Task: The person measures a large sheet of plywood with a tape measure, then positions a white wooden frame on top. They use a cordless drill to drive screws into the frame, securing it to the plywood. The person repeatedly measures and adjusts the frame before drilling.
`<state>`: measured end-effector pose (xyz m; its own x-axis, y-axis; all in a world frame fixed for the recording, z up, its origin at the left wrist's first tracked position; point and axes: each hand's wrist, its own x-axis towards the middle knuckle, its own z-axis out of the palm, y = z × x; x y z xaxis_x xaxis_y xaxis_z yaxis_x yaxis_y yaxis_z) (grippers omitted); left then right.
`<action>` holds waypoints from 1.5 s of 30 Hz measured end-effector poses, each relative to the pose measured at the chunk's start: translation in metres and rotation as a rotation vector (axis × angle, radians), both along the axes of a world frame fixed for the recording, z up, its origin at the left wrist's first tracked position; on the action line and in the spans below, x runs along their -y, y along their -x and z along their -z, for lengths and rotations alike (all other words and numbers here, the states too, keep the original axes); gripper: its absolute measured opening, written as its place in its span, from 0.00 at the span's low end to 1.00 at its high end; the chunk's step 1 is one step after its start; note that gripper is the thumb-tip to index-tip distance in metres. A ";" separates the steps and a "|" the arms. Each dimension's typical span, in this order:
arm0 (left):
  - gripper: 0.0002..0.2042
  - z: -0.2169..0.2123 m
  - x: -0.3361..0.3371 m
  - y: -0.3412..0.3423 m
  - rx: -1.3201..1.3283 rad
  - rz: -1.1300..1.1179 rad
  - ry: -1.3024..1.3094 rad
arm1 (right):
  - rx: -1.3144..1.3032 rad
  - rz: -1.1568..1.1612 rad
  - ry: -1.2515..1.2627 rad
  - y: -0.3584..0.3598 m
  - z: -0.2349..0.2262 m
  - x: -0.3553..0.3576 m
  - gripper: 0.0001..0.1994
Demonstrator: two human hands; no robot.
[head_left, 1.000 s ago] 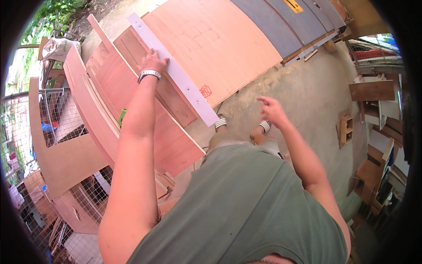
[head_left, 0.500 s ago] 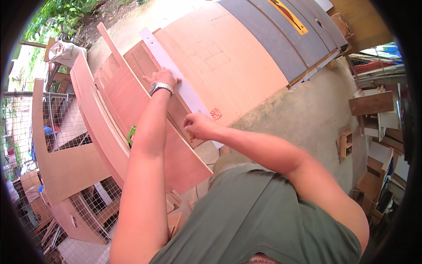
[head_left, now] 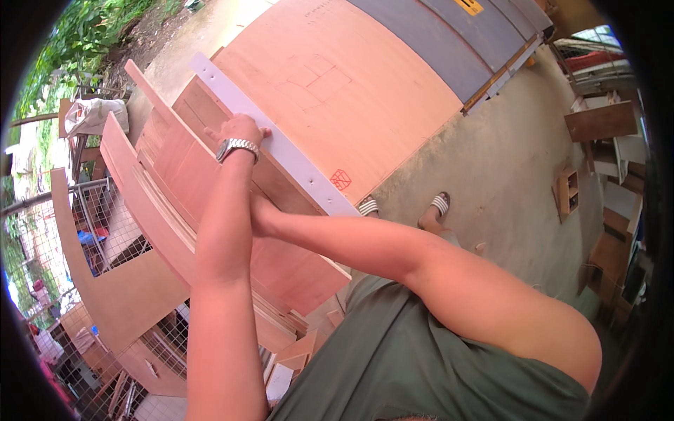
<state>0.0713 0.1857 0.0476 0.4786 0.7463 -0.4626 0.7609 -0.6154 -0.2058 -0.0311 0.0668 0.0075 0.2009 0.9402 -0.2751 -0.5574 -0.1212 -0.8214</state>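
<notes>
My left hand (head_left: 242, 131), with a metal-band watch (head_left: 237, 149) at its wrist, rests at the pale strip with small holes (head_left: 277, 144). Its fingers are spread, the thumb lying over the strip. The strip runs along the near-left edge of a plywood board (head_left: 365, 77) marked with pencil lines and a small red drawing. My right hand (head_left: 261, 214) reaches across under my left forearm, by the leaning reddish plywood sheets (head_left: 302, 270). Its fingers are hidden behind that forearm, so what they touch cannot be seen.
A grey table surface (head_left: 439, 45) adjoins the marked board. Wire mesh (head_left: 116, 217) and a cut-out brown panel (head_left: 133, 298) stand at left. On the concrete floor (head_left: 505, 161) are two feet in striped sandals (head_left: 440, 203). Wooden boxes and offcuts (head_left: 600, 121) line the right side.
My right hand has moved left from beside the strip to behind my left forearm. My left hand stays on the strip. A green object near the sheets is now hidden. The view has shifted.
</notes>
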 end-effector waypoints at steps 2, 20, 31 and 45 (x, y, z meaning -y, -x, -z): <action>0.29 0.003 0.000 0.003 -0.005 0.016 -0.010 | 0.499 -0.168 0.115 0.002 -0.005 0.030 0.19; 0.26 0.009 0.002 -0.005 -0.005 0.023 -0.040 | 0.678 0.225 0.780 -0.128 0.038 0.449 0.10; 0.34 0.007 -0.025 0.001 0.173 0.115 -0.154 | 0.591 0.446 1.279 -0.065 0.083 0.669 0.14; 0.33 -0.118 0.356 -0.132 0.927 0.539 1.039 | -0.100 0.899 1.307 0.023 0.124 0.827 0.09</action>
<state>0.2029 -0.1707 0.1656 0.9961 -0.0748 -0.0475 0.0114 -0.4229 0.9061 -0.0542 -0.7603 -0.1162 0.4694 -0.3542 -0.8089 -0.8764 -0.2990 -0.3776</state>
